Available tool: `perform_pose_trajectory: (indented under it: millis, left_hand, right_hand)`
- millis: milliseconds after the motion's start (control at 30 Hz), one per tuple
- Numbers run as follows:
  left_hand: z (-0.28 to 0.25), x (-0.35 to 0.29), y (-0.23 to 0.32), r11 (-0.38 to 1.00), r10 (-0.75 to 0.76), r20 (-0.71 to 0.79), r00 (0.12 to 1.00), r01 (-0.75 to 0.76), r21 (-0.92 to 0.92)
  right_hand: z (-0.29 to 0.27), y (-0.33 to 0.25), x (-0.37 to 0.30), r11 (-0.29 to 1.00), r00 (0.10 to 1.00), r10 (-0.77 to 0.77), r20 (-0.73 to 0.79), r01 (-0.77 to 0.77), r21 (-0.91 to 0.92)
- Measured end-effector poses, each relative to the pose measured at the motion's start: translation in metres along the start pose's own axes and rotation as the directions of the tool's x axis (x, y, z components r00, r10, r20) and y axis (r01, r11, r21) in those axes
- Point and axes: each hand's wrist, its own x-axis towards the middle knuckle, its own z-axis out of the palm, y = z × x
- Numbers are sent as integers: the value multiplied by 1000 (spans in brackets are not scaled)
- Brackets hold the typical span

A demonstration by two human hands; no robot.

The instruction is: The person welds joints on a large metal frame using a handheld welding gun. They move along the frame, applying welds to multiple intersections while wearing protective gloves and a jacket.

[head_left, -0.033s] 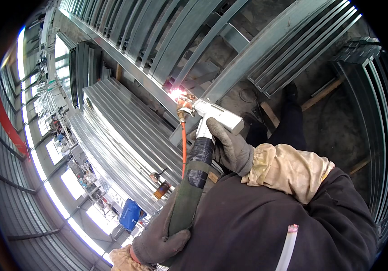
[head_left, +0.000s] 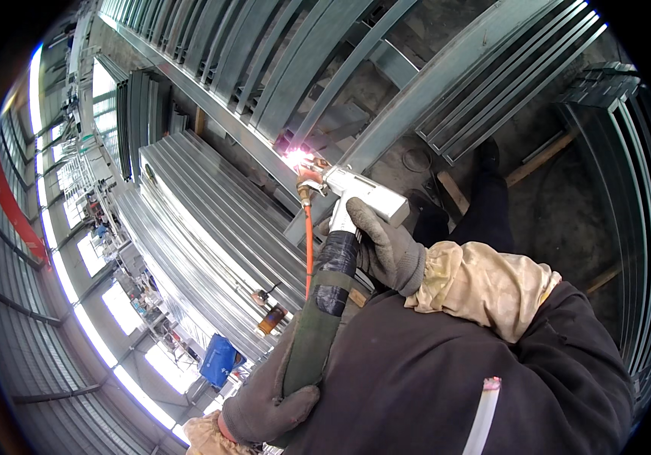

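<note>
white welding torch (head_left: 362, 196) sparking at tip, right hand (head_left: 386, 246) grip clamped on handle, left hand (head_left: 269, 402) clamped on sleeved hose (head_left: 318, 318)

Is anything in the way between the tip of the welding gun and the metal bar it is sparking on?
Nothing visible: the welding gun, held by the right hand, has its tip right at the bright spark on the metal bar.

The welding gun (head_left: 359, 196) is white, and the spark (head_left: 297, 158) at its tip glows bright pink and white. A thin orange hose (head_left: 309, 246) runs beside a black and dark green cable sleeve (head_left: 318, 326). The right hand (head_left: 386, 246) and the left hand (head_left: 265, 402) both wear dark grey gloves. The cuff (head_left: 481, 284) is pale tan with dirty spots. The jacket (head_left: 447, 379) is black. The steel beams (head_left: 212, 205) are shiny grey with long stripes. A blue box (head_left: 218, 360) sits far off.
</note>
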Motion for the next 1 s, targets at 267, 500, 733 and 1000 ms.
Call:
perform_pose_trajectory:
  millis: [267, 500, 733, 1000]
  left_hand:
    - [0, -1, 1, 1000, -4, -3, 1000, 4, -9]
    - [1, -4, 2, 999, -28, -8, 1000, 27, -21]
    - [5, -5, 7, 997, -46, -10, 999, 46, -57]
    - [4, -3, 3, 1000, 27, 1, 1000, -27, -14]
  right_hand:
    - [-1, 0, 0, 1000, 999, 1, 35, -1, -2]
    - [9, -4, -2, 999, 999, -44, 28, 43, 31]
    - [14, -7, -5, 999, 999, 27, -23, -26, 42]
    - [13, -5, -5, 1000, 1000, -13, 1, 13, 24]
